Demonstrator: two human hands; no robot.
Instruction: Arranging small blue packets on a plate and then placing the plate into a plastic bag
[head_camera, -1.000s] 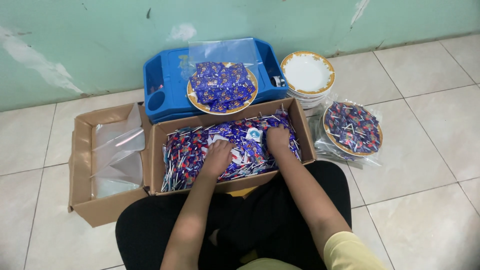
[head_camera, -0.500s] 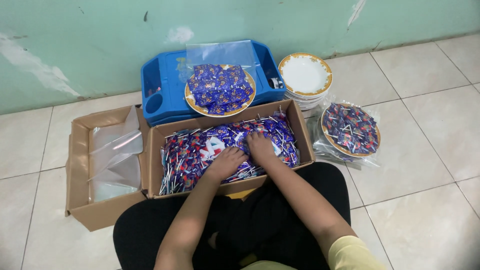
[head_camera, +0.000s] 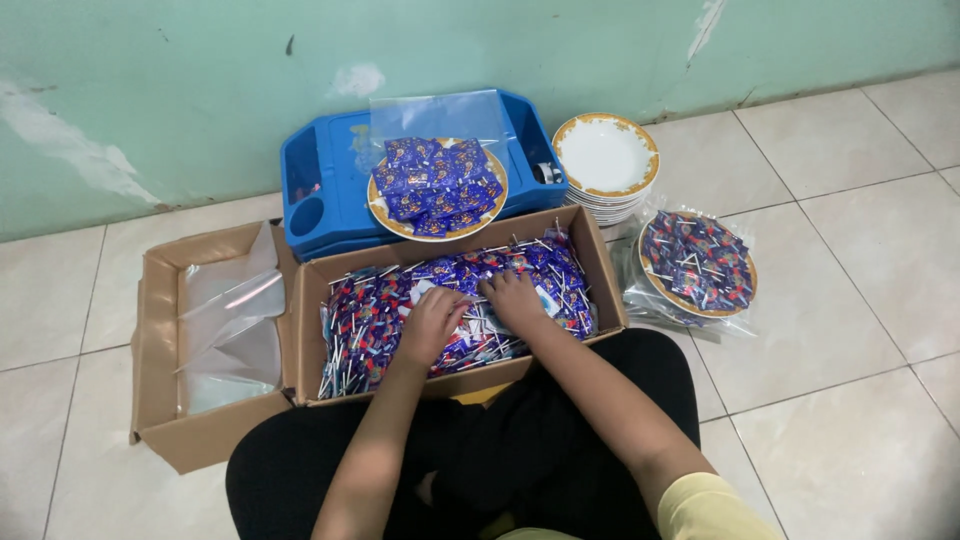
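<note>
Sitting on the tiled floor (head_camera: 830, 400), the person works with both hands inside the cardboard box (head_camera: 455, 378) that rests against the lap. This box serves as the reference point for all positions below.

The box holds a dense layer of blue-and-purple wrapped lollipops (head_camera: 365, 325) with white sticks. The left hand (head_camera: 432, 325) lies palm down on the lollipops near the middle of the box, fingers curled into the heap; its grip is partly closed, but what it has hold of cannot be told, as the fingers hide it. The right hand (head_camera: 515, 300) lies just beside the left hand, toward the far wall of the box, fingers bent down among the lollipops; its grip is likewise partly closed and its contents cannot be told. The two hands are close together, nearly touching.

Left of the box, and touching it, stands a second cardboard box (head_camera: 160, 340) that contains clear plastic bags (head_camera: 235, 335). Behind the box, against the green wall (head_camera: 200, 90), sits a blue plastic tray (head_camera: 320, 190). On the tray rest a gold-rimmed plate (head_camera: 400, 228) piled with blue sachets (head_camera: 435, 180) and a clear bag (head_camera: 435, 112). Behind the box and to the right stands a stack of white gold-rimmed plates (head_camera: 605, 155). Right of the box, a further plate of wrapped sweets (head_camera: 697, 262) lies sealed in a clear bag on the floor.
</note>
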